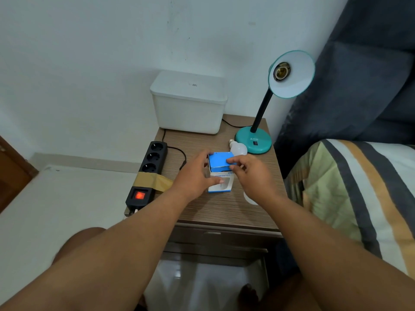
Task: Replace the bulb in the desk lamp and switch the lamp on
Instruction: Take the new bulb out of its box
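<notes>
Here both hands [195, 176] [251, 173] grip the box [219, 163].

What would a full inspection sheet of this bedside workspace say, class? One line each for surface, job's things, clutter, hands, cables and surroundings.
Surface: wood-grain bedside table, drawer front below.
Job's things: teal desk lamp stands at the back right, its socket without a bulb; a loose white bulb lies beside the lamp base; a blue and white bulb box stands mid-table.
Clutter: white lidded container at the back.
Hands: left hand steadies the box's side; right hand pinches its top flap.
Cables: black power strip, taped to the table edge, switch glowing red; black cords run behind.
Surroundings: pale wall, striped bedding on the right.
</notes>
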